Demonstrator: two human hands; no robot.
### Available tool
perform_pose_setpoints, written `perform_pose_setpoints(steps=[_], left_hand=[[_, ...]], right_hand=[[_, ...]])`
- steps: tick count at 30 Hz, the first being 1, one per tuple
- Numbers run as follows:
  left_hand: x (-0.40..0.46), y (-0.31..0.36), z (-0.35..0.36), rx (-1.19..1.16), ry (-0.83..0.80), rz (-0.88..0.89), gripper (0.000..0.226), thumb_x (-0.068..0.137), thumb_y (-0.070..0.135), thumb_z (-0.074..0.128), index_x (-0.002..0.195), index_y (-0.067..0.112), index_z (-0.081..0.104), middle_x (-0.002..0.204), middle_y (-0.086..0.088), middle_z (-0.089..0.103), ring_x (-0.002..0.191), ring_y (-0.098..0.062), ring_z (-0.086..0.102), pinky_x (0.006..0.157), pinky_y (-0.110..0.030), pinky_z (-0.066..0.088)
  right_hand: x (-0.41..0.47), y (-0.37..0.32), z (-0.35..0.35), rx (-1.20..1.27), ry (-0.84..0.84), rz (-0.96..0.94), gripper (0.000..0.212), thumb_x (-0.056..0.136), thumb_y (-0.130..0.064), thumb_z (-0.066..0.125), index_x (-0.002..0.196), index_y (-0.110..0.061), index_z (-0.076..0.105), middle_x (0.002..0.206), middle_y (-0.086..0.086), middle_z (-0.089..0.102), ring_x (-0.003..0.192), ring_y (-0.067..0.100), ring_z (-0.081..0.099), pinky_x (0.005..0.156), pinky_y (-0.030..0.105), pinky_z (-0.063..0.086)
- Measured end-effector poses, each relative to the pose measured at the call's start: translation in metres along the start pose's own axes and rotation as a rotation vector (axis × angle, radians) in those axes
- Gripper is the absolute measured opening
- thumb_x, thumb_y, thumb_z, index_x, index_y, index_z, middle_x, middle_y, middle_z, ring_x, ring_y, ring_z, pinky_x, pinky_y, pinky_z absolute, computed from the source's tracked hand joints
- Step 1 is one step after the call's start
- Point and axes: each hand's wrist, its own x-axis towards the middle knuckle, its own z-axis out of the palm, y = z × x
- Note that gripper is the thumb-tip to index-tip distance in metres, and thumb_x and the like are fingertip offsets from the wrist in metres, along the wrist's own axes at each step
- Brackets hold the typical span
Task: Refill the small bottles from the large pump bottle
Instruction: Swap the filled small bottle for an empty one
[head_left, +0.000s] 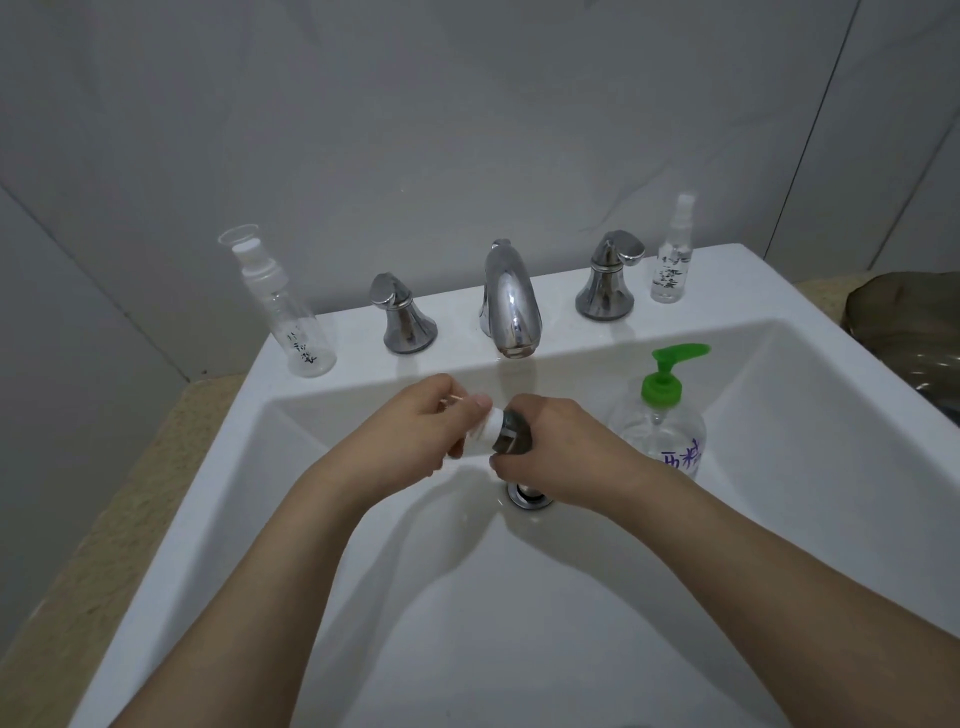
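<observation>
A single head-worn camera looks forward and steeply down from above the person's forearms, close to the work. The left hand (431, 431) and right hand (561, 457) meet near the middle of the wide-angle view. Beyond the hands the view reaches the faucet (506, 301) and the wall; beneath them it takes in the sink (311, 519). No second view shares the scene.

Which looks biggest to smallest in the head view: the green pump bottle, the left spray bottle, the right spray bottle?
1. Green pump bottle, nearest the camera.
2. Left spray bottle.
3. Right spray bottle, farthest back, so its true size against the left one is unsure.
</observation>
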Motion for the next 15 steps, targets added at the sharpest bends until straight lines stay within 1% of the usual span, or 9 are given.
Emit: perform_pose_setpoints(steps=[2, 4, 5, 7, 8, 9, 11, 13, 15], left_hand=[[-0.0007, 0.0009, -0.0013, -0.022, -0.042, 0.026, 0.017, 0.074, 0.044, 0.058, 0.087, 0.033, 0.058, 0.083, 0.0, 0.059, 0.061, -0.011, 0.054, 0.06, -0.03, 0.046], [-0.0013, 0.002, -0.0022, -0.039, -0.074, 0.04, 0.018, 0.073, 0.037, 0.059, 0.09, 0.036, 0.057, 0.094, -0.004, 0.059, 0.066, -0.011, 0.057, 0.062, -0.029, 0.046], [-0.0018, 0.0026, -0.0023, -0.045, -0.067, 0.032, 0.02, 0.073, 0.041, 0.059, 0.092, 0.034, 0.058, 0.095, -0.005, 0.061, 0.066, -0.011, 0.058, 0.063, -0.03, 0.047], [-0.0018, 0.0019, -0.0025, -0.041, -0.029, -0.002, 0.032, 0.075, 0.053, 0.058, 0.092, 0.026, 0.058, 0.084, -0.002, 0.066, 0.061, -0.012, 0.059, 0.063, -0.032, 0.047], [-0.0013, 0.001, -0.0029, -0.023, -0.018, -0.011, 0.034, 0.079, 0.055, 0.058, 0.09, 0.023, 0.058, 0.077, 0.001, 0.067, 0.058, -0.013, 0.058, 0.062, -0.032, 0.047], [-0.0012, 0.0002, -0.0032, -0.014, -0.016, -0.007, 0.03, 0.083, 0.052, 0.058, 0.089, 0.022, 0.058, 0.073, 0.003, 0.067, 0.057, -0.013, 0.057, 0.062, -0.032, 0.047], [-0.0011, -0.0003, -0.0033, -0.02, -0.033, 0.037, 0.015, 0.081, 0.039, 0.062, 0.089, 0.027, 0.06, 0.08, 0.005, 0.065, 0.062, -0.012, 0.056, 0.064, -0.032, 0.047], [-0.0015, 0.0013, -0.0038, -0.029, -0.05, 0.089, 0.016, 0.074, 0.032, 0.061, 0.09, 0.034, 0.06, 0.09, 0.007, 0.061, 0.07, -0.012, 0.057, 0.066, -0.032, 0.047], [-0.0023, 0.0037, -0.0033, -0.061, -0.045, 0.069, 0.021, 0.072, 0.042, 0.061, 0.091, 0.033, 0.06, 0.091, 0.009, 0.064, 0.072, -0.012, 0.06, 0.065, -0.031, 0.048]], right_hand=[[-0.0003, 0.0, 0.0, 0.001, -0.009, 0.003, 0.02, 0.077, -0.026, 0.069, 0.089, -0.018, 0.055, 0.086, -0.001, 0.061, 0.076, 0.017, 0.06, 0.06, 0.027, 0.046], [-0.0002, 0.0, -0.0007, 0.009, -0.006, 0.008, 0.019, 0.077, -0.026, 0.069, 0.088, -0.02, 0.055, 0.084, -0.002, 0.061, 0.074, 0.015, 0.06, 0.058, 0.025, 0.045], [-0.0002, -0.0001, -0.0009, 0.012, -0.004, 0.01, 0.019, 0.077, -0.026, 0.069, 0.087, -0.02, 0.055, 0.084, -0.003, 0.061, 0.073, 0.015, 0.06, 0.058, 0.025, 0.046], [-0.0006, -0.0006, -0.0009, 0.004, -0.005, 0.008, 0.019, 0.077, -0.026, 0.069, 0.089, -0.019, 0.055, 0.085, -0.002, 0.062, 0.075, 0.015, 0.061, 0.06, 0.027, 0.047], [-0.0008, -0.0006, -0.0006, -0.004, -0.005, 0.006, 0.02, 0.077, -0.026, 0.069, 0.089, -0.019, 0.055, 0.086, -0.002, 0.062, 0.076, 0.016, 0.061, 0.061, 0.027, 0.047], [-0.0008, -0.0005, -0.0002, -0.011, -0.004, 0.004, 0.02, 0.077, -0.026, 0.069, 0.09, -0.019, 0.055, 0.086, -0.002, 0.062, 0.076, 0.016, 0.061, 0.061, 0.027, 0.047], [-0.0008, -0.0005, 0.0001, -0.02, -0.002, 0.0, 0.02, 0.077, -0.026, 0.068, 0.089, -0.019, 0.055, 0.084, -0.002, 0.061, 0.075, 0.016, 0.06, 0.059, 0.026, 0.045], [-0.0005, -0.0008, -0.0004, -0.02, 0.0, -0.002, 0.019, 0.077, -0.026, 0.068, 0.089, -0.018, 0.055, 0.084, -0.002, 0.06, 0.074, 0.016, 0.06, 0.059, 0.027, 0.046], [-0.0002, -0.0012, -0.0003, -0.012, -0.004, -0.003, 0.021, 0.077, -0.027, 0.068, 0.091, -0.017, 0.056, 0.087, -0.001, 0.062, 0.077, 0.017, 0.061, 0.066, 0.031, 0.05]])
